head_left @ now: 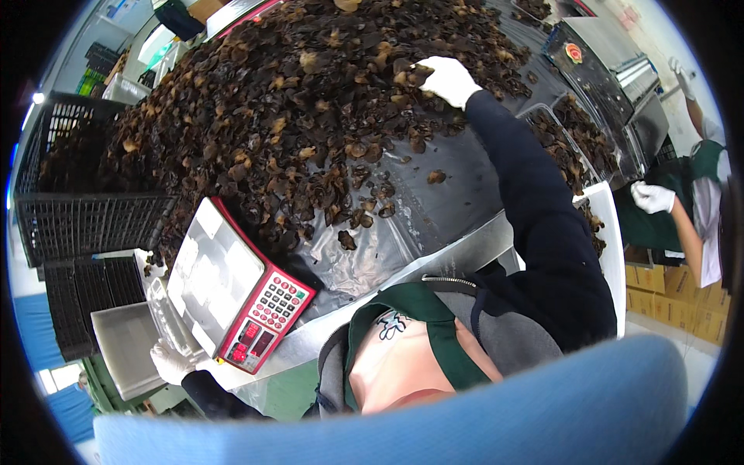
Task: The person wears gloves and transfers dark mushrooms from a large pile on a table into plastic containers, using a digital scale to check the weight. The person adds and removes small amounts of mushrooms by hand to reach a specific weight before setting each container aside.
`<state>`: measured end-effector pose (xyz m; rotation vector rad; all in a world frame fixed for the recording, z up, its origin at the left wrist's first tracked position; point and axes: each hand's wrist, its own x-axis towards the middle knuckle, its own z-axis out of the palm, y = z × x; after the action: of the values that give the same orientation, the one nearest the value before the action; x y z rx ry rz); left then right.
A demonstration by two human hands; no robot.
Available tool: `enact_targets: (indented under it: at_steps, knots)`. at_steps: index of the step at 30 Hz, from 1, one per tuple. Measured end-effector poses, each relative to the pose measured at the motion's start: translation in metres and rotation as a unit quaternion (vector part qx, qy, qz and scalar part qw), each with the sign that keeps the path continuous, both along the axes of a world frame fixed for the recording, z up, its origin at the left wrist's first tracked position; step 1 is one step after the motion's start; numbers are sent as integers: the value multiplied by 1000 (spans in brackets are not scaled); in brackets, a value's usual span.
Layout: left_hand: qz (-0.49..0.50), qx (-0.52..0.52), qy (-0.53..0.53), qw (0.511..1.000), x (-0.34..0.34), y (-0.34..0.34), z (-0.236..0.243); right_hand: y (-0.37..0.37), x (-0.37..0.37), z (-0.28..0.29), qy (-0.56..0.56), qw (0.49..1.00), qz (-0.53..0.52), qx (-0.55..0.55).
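Note:
A large heap of dark brown, frilly wood ear mushrooms [310, 101] covers most of the metal table. My right hand [448, 81], in a white glove, reaches across to the heap's far right side. Its fingers close on a mushroom piece [421, 75] there; the fingertips are partly hidden. At the lower left, my white-gloved left hand [172, 363] grips the near end of a clear plastic tray [168, 316]. That tray stands beside a red digital scale [260, 314] with a pale weighing plate [213, 271].
A black slatted crate [93, 205] stands left of the heap, with a grey bin [128, 353] below it. On the right are a clear tub of mushrooms [535, 116] and a white bin [611, 232]. A co-worker's gloved hand [653, 198] shows beyond. A few loose pieces lie near the table's front edge.

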<state>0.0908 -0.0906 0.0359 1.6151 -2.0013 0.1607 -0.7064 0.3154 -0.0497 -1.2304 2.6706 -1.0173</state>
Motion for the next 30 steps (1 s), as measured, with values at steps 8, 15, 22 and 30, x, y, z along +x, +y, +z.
enact_targets:
  at_steps: [8, 15, 22, 30]
  knots:
    - [-269, -103, -128, 949, -163, 126, -1, -18, 70, 86, -429, 871, -85, -223]
    - [-355, -114, -192, 908, -200, 163, -10, -70, 106, 71, -616, 718, 53, -319]
    - [-282, 25, 87, 955, -173, 139, 15, -159, 178, 104, -592, 732, 264, -210]
    - [-402, 89, 158, 897, -185, 112, 39, -268, 345, 124, -203, 788, 581, -20]
